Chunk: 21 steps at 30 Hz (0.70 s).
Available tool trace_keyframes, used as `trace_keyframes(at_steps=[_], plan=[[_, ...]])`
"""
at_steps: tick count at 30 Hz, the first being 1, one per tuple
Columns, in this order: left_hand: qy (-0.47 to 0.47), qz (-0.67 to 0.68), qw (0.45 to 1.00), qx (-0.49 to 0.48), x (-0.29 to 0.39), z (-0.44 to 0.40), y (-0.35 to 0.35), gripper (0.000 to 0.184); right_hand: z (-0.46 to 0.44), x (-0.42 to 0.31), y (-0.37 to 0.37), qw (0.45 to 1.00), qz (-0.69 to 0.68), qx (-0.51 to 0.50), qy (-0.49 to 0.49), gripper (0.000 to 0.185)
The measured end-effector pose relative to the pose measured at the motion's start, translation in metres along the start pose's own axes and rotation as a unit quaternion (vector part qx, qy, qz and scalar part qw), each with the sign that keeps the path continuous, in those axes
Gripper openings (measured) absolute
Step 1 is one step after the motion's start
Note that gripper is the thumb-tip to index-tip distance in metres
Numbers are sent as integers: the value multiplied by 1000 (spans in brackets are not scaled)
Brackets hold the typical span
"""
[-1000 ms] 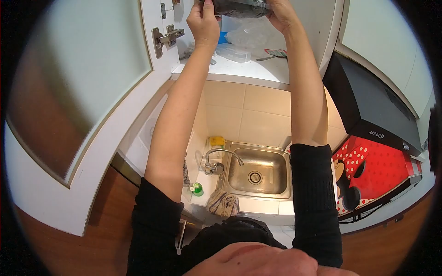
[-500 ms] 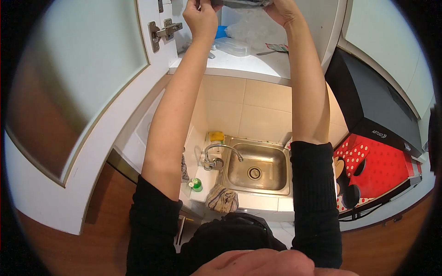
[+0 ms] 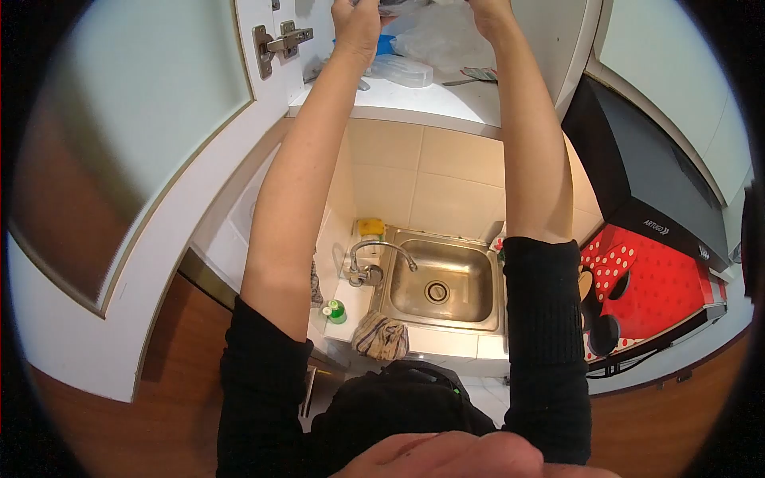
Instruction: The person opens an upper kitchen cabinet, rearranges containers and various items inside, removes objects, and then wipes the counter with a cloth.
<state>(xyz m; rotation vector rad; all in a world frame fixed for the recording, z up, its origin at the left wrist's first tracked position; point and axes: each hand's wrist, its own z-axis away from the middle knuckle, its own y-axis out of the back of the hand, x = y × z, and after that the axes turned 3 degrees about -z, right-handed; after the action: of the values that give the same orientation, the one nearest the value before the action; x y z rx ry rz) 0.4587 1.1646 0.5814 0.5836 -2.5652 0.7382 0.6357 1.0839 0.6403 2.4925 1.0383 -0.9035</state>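
Observation:
Both arms reach up into an open white cabinet [image 3: 478,107]. My left hand [image 3: 356,30] is closed on the near side of a clear plastic package [image 3: 402,7] with something dark in it. My right hand [image 3: 491,17] grips the package's other side; the top edge of the view cuts off most of its fingers. Below them on the shelf lie a clear plastic container [image 3: 402,72], a crumpled translucent plastic bag [image 3: 446,40] and a blue item [image 3: 386,45]. A small printed packet [image 3: 480,74] rests by my right wrist.
The frosted-glass cabinet door [image 3: 159,143] stands open at left on a metal hinge [image 3: 279,46]. Beneath are a steel sink [image 3: 470,312], a faucet [image 3: 382,253], a yellow sponge [image 3: 370,226], a green bottle [image 3: 335,311] and a striped cloth [image 3: 380,336]. A black range hood [image 3: 645,175] juts out at right.
Both hands and the package have shifted slightly higher, further out of the top of the view. The package now shows less, and the shelf and sink sit a little higher too.

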Motion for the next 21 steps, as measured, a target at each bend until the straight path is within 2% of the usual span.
trace_keyframes(at_steps=[2,3,8,12,14,15,17,18,20,21], plan=[[-54,-23,998,20,-1,-2,2,38,8,-9,-4,997,-76,6,21,17],[-49,-24,998,26,-2,-3,3,37,13,-15,-6,993,-114,9,32,17],[-60,-33,996,57,-1,-4,5,32,19,-24,-10,989,-142,9,30,23],[-100,-80,991,49,2,-2,1,34,21,-29,-19,980,-190,65,-16,45],[-107,-97,989,38,3,2,-1,35,36,-43,-23,993,-117,10,-25,55],[-107,-122,986,22,3,2,-1,40,41,-48,-24,996,-81,-18,-31,59],[-108,-172,979,-8,3,0,1,51,35,-45,-19,998,-41,14,-47,55],[-88,-156,984,-18,1,1,1,57,30,-43,-15,998,-21,29,-55,52],[-49,-122,991,-37,-2,5,-6,69,15,-29,-7,988,-21,142,-54,42],[-75,-232,968,-63,-5,6,-5,74,10,-21,-3,979,-20,198,-54,37]])
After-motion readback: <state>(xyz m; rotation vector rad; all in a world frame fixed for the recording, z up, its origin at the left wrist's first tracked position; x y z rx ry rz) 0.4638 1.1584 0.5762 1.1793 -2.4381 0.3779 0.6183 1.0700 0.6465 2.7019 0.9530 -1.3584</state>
